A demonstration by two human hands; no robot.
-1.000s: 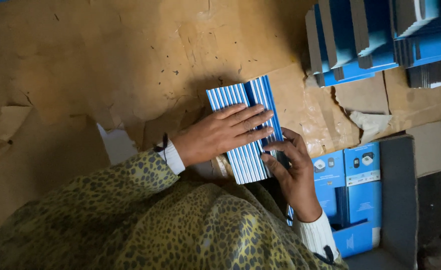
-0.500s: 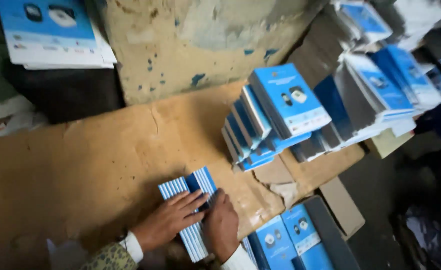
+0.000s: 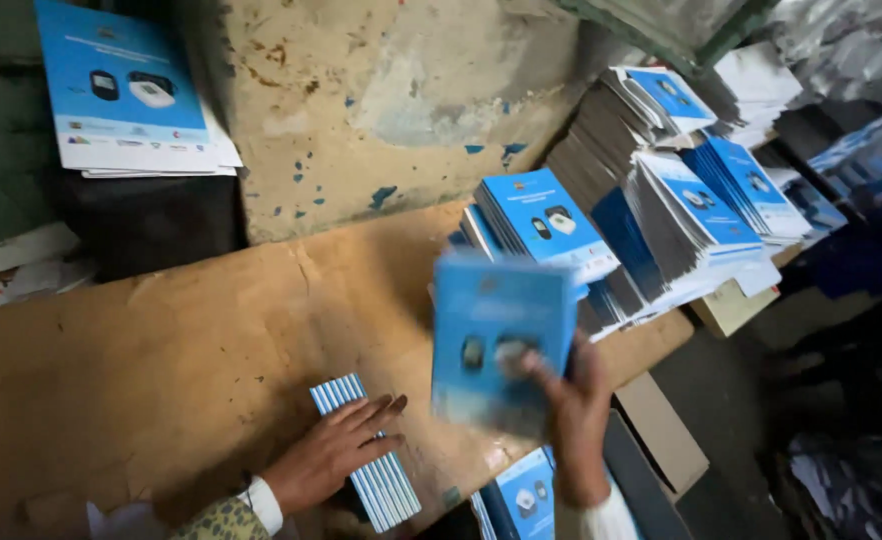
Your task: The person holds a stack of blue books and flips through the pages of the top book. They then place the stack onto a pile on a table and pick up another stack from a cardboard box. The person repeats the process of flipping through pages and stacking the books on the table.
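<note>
Gripping a blurred blue booklet (image 3: 501, 335), the right hand (image 3: 573, 415) pinches its lower right edge.

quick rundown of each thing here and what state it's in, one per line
left hand: flat, palm down on the striped stack
striped stack: lying flat on the table, partly covered
right hand: raised, gripping a blue booklet
blue booklet: lifted off the table, blurred
table: brown, worn surface
booklet piles: stacked, leaning, fanned at the edges
cardboard box: open, blue booklets inside
</note>
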